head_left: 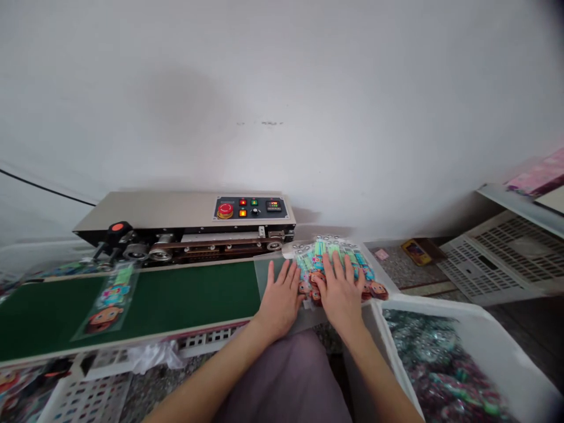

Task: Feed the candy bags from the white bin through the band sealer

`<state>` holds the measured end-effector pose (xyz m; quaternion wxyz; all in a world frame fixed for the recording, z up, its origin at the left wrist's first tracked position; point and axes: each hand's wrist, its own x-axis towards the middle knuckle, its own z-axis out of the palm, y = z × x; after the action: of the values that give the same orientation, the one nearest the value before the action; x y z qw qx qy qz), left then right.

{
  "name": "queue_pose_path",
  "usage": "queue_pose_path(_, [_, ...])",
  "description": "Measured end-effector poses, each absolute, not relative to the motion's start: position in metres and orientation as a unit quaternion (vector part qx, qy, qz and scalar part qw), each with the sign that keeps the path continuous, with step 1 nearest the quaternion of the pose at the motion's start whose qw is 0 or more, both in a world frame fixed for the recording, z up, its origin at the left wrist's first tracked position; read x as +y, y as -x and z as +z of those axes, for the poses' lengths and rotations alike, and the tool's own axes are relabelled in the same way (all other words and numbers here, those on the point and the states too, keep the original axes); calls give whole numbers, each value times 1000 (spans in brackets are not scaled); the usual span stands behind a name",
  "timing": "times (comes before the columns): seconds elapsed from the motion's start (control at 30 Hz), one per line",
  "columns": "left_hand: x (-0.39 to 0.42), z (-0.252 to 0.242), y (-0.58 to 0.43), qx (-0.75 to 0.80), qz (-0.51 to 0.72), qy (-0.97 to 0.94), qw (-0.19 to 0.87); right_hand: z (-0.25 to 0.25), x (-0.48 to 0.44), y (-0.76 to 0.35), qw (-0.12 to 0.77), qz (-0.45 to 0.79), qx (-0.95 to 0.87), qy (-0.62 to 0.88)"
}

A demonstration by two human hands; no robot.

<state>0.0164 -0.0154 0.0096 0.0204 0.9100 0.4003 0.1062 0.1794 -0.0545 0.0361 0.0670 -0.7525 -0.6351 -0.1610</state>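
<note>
My left hand (282, 296) lies with its fingers stretched out at the right end of the green conveyor belt (189, 299), at the left edge of a fanned pile of clear packets (368, 270). Fingers spread, my right hand (341, 288) rests flat on top of that pile. The packets hold printed cartoon-face items with green and blue parts. Farther left on the belt lies a single packet (110, 302) of the same kind. Behind the belt stands a band sealing machine (185, 208) with a lit control panel (251, 208).
At the right, a white bin (497, 335) holds many filled packets. Grey plastic crates (497, 255) stand beyond it. Below the belt are a white basket (88, 396) and a crumpled white bag (156, 355). A pale wall (282, 117) rises behind the machine.
</note>
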Motion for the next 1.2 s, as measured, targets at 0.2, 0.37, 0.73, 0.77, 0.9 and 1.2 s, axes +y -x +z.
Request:
queue_pose_path(0.2, [-17, 11, -10, 417, 111, -901, 30, 40, -51, -173, 59, -142, -677, 720])
queue_pose_path(0.37, [-17, 13, -5, 425, 108, -898, 36, 45, -52, -169, 50, -150, -685, 711])
queue_pose_path(0.73, [-17, 23, 3, 449, 101, -888, 20, 46, -46, -172, 16, -152, -680, 717])
queue_pose_path(0.77, [-16, 23, 1, 449, 103, -888, 22, 46, -46, -170, 13, -151, -681, 716])
queue_pose_path(0.9, [-11, 14, -8, 415, 114, -902, 31, 43, -47, -168, -1, -148, -679, 719])
queue_pose_path(1.2, [-11, 4, 33, 453, 105, -884, 47, 47, -36, -156, 7, -134, -697, 705])
